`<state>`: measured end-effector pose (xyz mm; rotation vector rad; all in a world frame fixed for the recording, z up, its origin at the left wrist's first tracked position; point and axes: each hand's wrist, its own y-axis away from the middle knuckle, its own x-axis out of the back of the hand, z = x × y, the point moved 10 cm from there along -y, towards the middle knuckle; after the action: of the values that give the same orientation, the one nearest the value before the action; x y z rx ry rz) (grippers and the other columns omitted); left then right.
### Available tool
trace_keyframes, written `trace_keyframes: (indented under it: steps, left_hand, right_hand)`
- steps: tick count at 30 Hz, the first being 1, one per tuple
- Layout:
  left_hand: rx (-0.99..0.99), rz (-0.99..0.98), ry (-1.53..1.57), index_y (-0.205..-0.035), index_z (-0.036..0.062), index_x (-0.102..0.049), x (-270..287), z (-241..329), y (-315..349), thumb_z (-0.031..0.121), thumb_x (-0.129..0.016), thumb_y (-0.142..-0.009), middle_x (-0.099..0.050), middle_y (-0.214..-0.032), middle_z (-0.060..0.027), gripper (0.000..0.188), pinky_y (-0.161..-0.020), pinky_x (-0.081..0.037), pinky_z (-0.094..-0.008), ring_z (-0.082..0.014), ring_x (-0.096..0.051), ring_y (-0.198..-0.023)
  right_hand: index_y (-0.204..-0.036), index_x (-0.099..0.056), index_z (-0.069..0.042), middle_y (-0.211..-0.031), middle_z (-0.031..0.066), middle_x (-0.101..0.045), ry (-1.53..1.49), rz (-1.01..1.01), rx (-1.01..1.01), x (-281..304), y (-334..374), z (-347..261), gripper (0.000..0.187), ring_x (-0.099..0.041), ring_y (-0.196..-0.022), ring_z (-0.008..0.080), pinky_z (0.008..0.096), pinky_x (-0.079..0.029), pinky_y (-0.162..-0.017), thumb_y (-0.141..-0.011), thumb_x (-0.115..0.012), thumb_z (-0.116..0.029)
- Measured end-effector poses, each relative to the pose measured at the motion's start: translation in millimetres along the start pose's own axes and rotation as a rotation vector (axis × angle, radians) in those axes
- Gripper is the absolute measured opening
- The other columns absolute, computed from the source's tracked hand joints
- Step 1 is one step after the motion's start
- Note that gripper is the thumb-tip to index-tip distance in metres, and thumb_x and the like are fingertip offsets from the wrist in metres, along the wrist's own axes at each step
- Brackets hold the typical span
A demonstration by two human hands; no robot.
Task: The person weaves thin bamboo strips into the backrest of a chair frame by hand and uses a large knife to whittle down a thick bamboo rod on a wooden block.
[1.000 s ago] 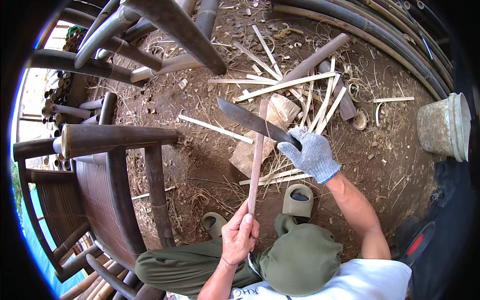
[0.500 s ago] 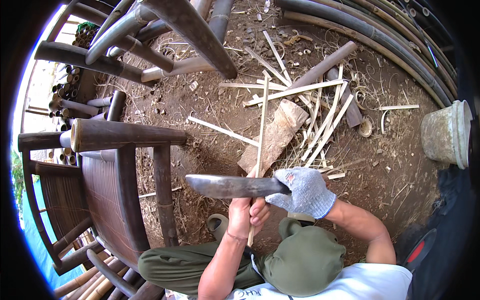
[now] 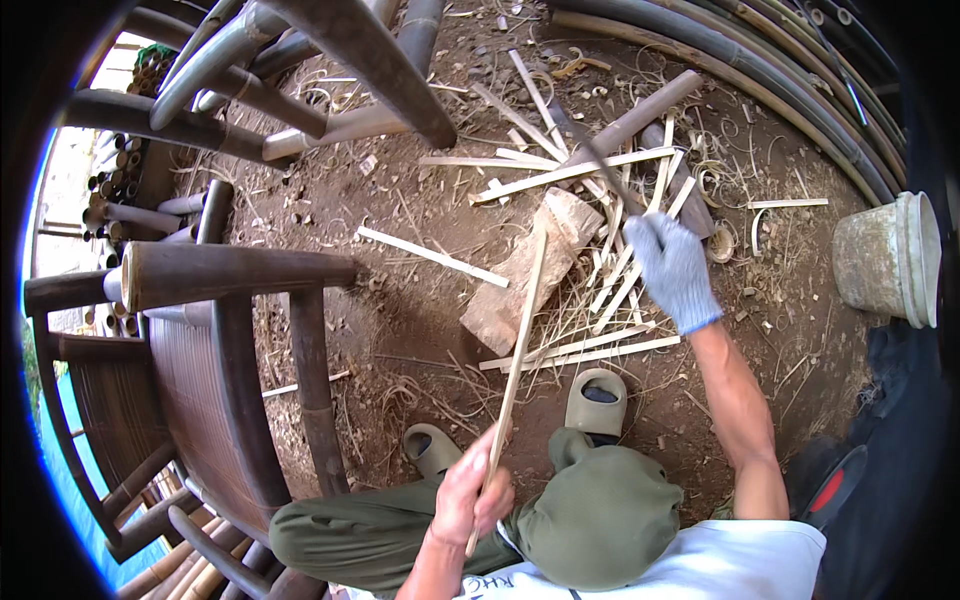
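My left hand (image 3: 473, 497), bare, is closed around the lower part of a long pale bamboo strip (image 3: 517, 350). This strip stands at a slant, its upper end in front of a wooden block (image 3: 497, 312) on the ground. A grey knit glove covers my right hand (image 3: 675, 268), which is stretched out over the split strips and grips a large knife. The dark knife blade (image 3: 598, 158) points up and left, blurred, above a thick bamboo piece (image 3: 645, 118). The glove hides the knife handle.
Split strips (image 3: 560, 182) and shavings litter the dirt floor. Dark bamboo chairs (image 3: 245, 275) stand at the left. Long bamboo poles (image 3: 700, 55) lie along the upper right, near a dirty white bucket (image 3: 880, 262). My sandals (image 3: 597, 400) are below the block.
My right hand has carried the knife from beside my left hand out to the upper right. My left hand, still holding the strip, has drawn lower and nearer to me.
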<state>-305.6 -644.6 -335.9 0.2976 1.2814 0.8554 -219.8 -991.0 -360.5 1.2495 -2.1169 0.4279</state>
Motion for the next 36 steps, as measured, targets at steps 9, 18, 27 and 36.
trace_keyframes:
  steps: [9, 18, 27, 36]
  left_hand:
    - [-0.046, 0.008, -0.032, -0.159, 0.0152, -0.030, -25, 21, -37, 0.032, -0.039, -0.112, -0.037, -0.052, 0.0040, 0.050, -0.036, -0.030, -0.0226, -0.0071, -0.033, -0.038]
    - [0.055, 0.004, -0.134, -0.157, 0.0076, -0.032, -6, -14, 10, 0.036, -0.047, -0.109, -0.037, -0.049, 0.0037, 0.058, -0.034, -0.028, -0.0236, -0.0070, -0.032, -0.037]
    - [-0.306, 0.222, -0.463, -0.122, 0.0023, -0.060, -8, 60, -54, 0.028, -0.048, -0.110, -0.060, -0.076, -0.0057, 0.031, -0.039, -0.039, -0.0201, -0.0068, -0.045, -0.043]
    - [-0.175, 0.249, -0.665, -0.152, 0.0031, -0.046, -22, 33, -29, 0.022, -0.048, -0.110, -0.053, -0.072, -0.0003, 0.045, -0.042, -0.036, -0.0194, -0.0038, -0.043, -0.046]
  right_hand:
    - [-0.079, -0.060, -0.011, -0.064, 0.0120, -0.060, 0.015, -0.168, 0.368, -49, 69, -99, 0.052, -0.066, -0.060, 0.0330, 0.0434, -0.052, -0.055, -0.086, -0.071, -0.061]
    - [-0.088, -0.067, -0.011, -0.056, 0.0011, -0.058, -0.016, 0.040, -0.066, -6, 0, 29, 0.057, -0.059, -0.047, 0.0110, 0.0296, -0.047, -0.040, -0.103, -0.046, -0.062]
    - [-0.077, -0.061, -0.010, -0.063, 0.0123, -0.059, -0.055, -0.226, 0.417, -45, 87, -117, 0.050, -0.065, -0.059, 0.0334, 0.0437, -0.051, -0.054, -0.085, -0.073, -0.058]
    - [-0.080, -0.064, -0.009, -0.063, 0.0121, -0.062, -0.006, 0.007, 0.202, -32, 55, -63, 0.050, -0.066, -0.057, 0.0330, 0.0426, -0.052, -0.053, -0.091, -0.068, -0.058]
